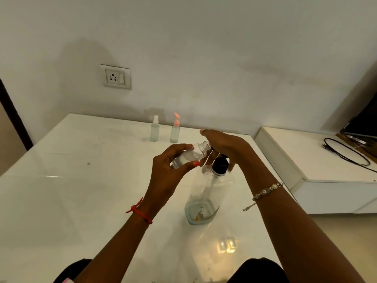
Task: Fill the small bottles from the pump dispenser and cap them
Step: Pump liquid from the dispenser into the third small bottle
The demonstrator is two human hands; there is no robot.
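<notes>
Starting at the left, a wall socket sits above a glossy white desk. At the back of the desk, close to the wall, two capped small bottles stand upright side by side but apart: a clear-capped spray bottle and, to its right, a pink-topped bottle.

Nearer the middle, the left hand, with a red thread round its wrist, pinches an uncapped small bottle between thumb and curled fingers. It holds the bottle above the desk, tilted, with the threaded neck pointing right toward the pump head.

Just right of it the pump dispenser, a large clear bottle with a black pump, stands on the desk. The right hand lies palm down on the pump head, one finger stretched out straight; its grip underneath is hidden. A bracelet circles that wrist.

Farther right stands a low white cabinet carrying a looped black cable and the edge of a dark screen.
</notes>
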